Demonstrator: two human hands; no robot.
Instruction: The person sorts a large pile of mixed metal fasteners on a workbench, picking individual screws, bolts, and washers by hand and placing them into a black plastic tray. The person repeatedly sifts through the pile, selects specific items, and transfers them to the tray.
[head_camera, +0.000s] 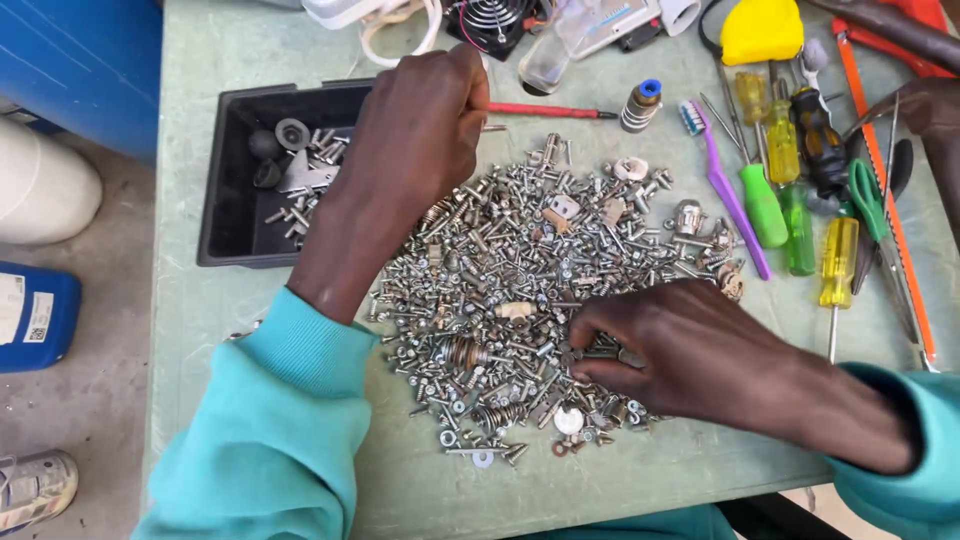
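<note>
On a pale green table (200, 330), seen from the head camera, a wide heap of small screws, bolts, nuts and washers (520, 250) spreads across the middle, with a few springs and odd metal fittings mixed in. At the heap's near right edge the right hand (690, 345) lies low over the hardware, palm down, its fingertips (590, 352) drawn together and pinched on a small dark metal piece (605, 353) lying among the screws; what kind of piece it is cannot be told. Across the heap's far left side the left hand (420, 135) reaches away from the body, fingers curled into a loose fist at the top edge of the pile, just beside the right rim of a black plastic tray (225, 215); whether anything is held inside that fist cannot be told, since the back of the hand hides the fingertips. Inside the tray lie a few sorted screws, a flat metal bracket and some dark round rubber parts. Both arms wear turquoise sleeves (285, 430). Right of the heap a purple toothbrush (722, 185) lies on a slant, and beyond it a row of green and yellow screwdrivers (790, 190), with an orange-framed saw (885, 190) near the table's right edge. Just past the left hand a slim red-handled tool (545, 110) lies crosswise, and a yellow tape measure (762, 30) sits at the far edge
</note>
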